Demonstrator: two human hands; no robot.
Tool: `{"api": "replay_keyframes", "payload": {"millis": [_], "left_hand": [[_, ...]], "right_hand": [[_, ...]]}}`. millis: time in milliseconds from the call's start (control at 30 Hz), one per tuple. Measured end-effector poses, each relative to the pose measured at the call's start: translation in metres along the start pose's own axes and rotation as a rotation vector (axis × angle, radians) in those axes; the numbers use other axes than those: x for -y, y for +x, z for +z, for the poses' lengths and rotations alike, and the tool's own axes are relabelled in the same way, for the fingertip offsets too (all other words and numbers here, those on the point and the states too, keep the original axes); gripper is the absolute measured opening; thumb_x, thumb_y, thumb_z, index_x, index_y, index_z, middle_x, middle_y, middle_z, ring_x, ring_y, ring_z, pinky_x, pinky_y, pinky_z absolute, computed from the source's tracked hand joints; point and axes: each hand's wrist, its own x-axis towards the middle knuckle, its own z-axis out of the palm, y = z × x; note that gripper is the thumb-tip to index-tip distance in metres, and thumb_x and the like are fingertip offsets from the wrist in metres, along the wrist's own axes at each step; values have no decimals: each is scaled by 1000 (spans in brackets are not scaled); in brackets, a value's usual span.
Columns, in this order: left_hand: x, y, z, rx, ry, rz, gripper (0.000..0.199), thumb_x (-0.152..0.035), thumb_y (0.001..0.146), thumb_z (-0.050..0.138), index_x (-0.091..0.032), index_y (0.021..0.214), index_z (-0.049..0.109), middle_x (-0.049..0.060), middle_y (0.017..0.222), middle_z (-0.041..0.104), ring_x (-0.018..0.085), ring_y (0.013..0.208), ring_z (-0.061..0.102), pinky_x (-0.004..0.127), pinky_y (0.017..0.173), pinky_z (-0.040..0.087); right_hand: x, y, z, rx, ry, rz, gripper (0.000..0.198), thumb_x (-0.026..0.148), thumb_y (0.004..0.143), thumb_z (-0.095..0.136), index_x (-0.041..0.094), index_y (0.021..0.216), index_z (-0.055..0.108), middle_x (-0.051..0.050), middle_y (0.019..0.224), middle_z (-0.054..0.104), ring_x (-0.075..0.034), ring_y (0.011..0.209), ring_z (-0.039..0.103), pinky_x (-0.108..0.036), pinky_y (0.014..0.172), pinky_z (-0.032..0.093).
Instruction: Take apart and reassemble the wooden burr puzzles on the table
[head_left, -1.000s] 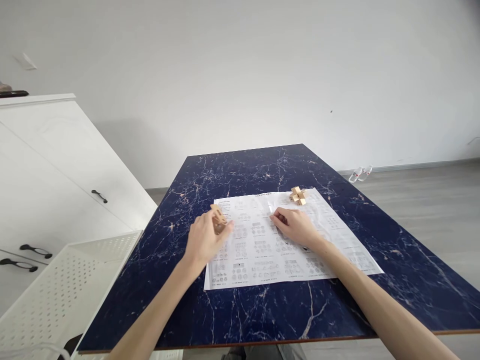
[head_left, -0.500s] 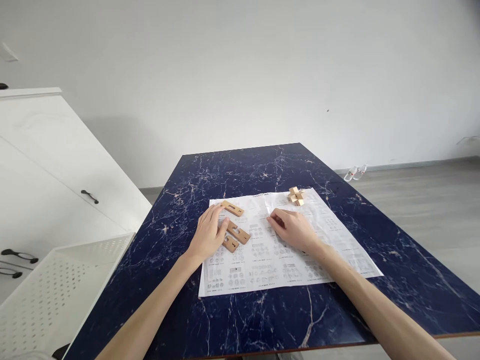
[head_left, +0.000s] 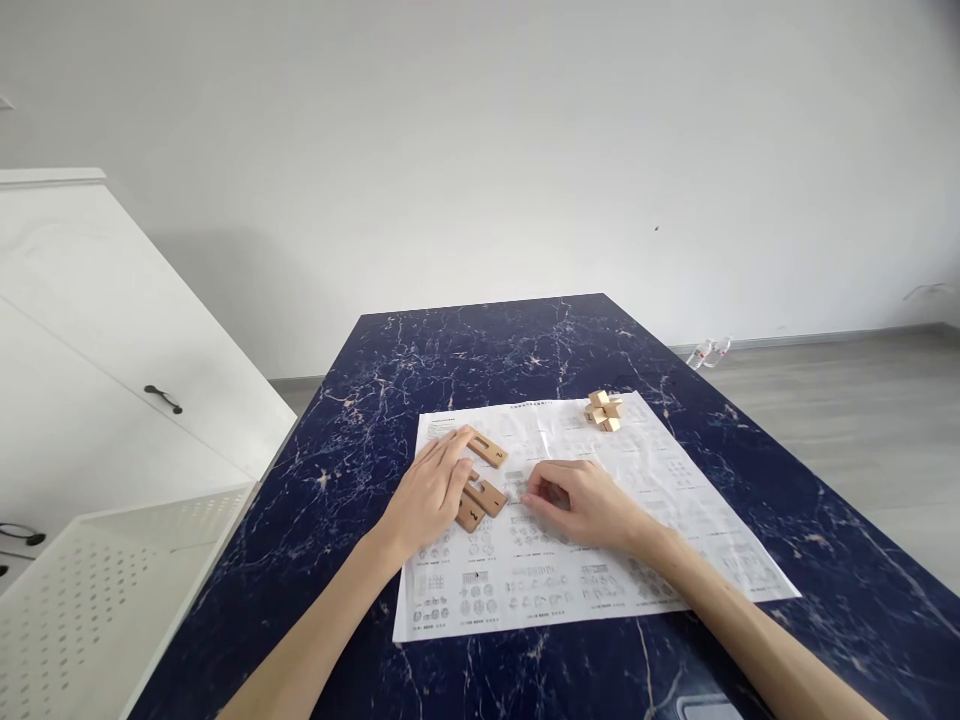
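My left hand [head_left: 431,492] lies over the left ends of several flat wooden puzzle pieces, its fingers stretched out and the thumb a little apart. Piece number 2 [head_left: 493,453] has a slot and sits farthest away, by the fingertips. Notched piece number 1 [head_left: 489,496] lies nearer, beside piece number 3 [head_left: 471,515]; the hand hides part of them. My right hand [head_left: 581,500] rests on the printed sheet [head_left: 517,610] with its fingers curled in, nothing visible in them. Beyond it stands an assembled wooden burr puzzle [head_left: 604,411].
The blue marbled table [head_left: 465,360] carries the sheet. A white cabinet [head_left: 112,330] and a perforated white panel [head_left: 82,600] stand at the left. Two clear bottles [head_left: 709,352] are on the floor to the right. A pale object [head_left: 706,706] shows at the bottom edge.
The wooden pieces have shifted slightly right under my left hand, and piece 2 sits closer to the others. The right hand stays curled. The view has tilted a little.
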Motion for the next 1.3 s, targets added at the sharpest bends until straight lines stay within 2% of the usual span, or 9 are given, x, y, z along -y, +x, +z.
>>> {"api": "replay_keyframes", "payload": {"millis": [200,367,467,567,667,833,1067,1167,1300], "left_hand": [[-3,-3,-5,0,-176,-33,45,-38,114,31,-27,152,51,6,145,68,27,134,66,47,112,56],[-2,-6,-7,-12,-278,-64,43,-41,113,33,-28,150,50,9,134,74,27,109,77,43,91,65],[1,-7,-9,-6,-242,-81,43,-44,112,33,-28,147,52,10,129,75,26,93,78,41,80,65],[4,-7,-10,-55,-110,-33,37,-42,112,36,-25,135,59,10,124,74,28,105,75,44,89,62],[4,-6,-10,-79,-7,47,29,-39,111,39,-24,120,62,9,116,73,27,108,71,45,95,58],[2,-6,-8,-64,81,96,22,-36,110,41,-23,110,59,7,107,71,26,98,69,44,91,54],[2,-8,-5,-48,201,78,34,-49,111,38,-22,97,54,5,85,72,26,78,70,44,81,50],[1,-9,-8,-2,175,77,38,-55,110,40,-23,93,52,0,70,68,22,63,66,37,70,47],[-1,-11,-13,6,22,-48,43,-63,105,44,-23,95,53,-7,52,53,15,44,50,27,52,31]], "right_hand": [[-1,0,6,-40,-12,1,16,32,102,57,23,90,63,1,74,67,-15,62,58,-29,59,38],[-4,-1,12,-92,-44,-42,13,32,104,53,23,110,59,-6,110,68,-12,58,58,-28,55,42],[-8,0,15,-110,-142,-72,22,33,106,50,24,124,58,-9,117,66,-11,55,56,-29,52,39],[-13,0,19,-110,-226,-82,26,33,107,49,25,130,57,-8,110,66,-13,59,60,-28,52,38],[-15,1,20,-122,-236,-75,24,36,108,49,24,125,60,-7,103,67,-16,66,65,-27,53,37],[-14,2,21,-164,-222,-53,22,38,106,51,23,119,60,-7,101,69,-15,60,62,-27,54,35],[-8,3,24,-162,-262,9,16,38,102,55,22,100,54,-4,90,68,-14,56,57,-28,54,32],[-6,3,25,-133,-289,17,18,36,100,56,22,91,51,-2,83,67,-13,53,54,-28,53,28],[-7,4,24,-119,-320,14,27,36,106,48,22,82,47,-2,77,64,-14,53,53,-28,52,24]]}}
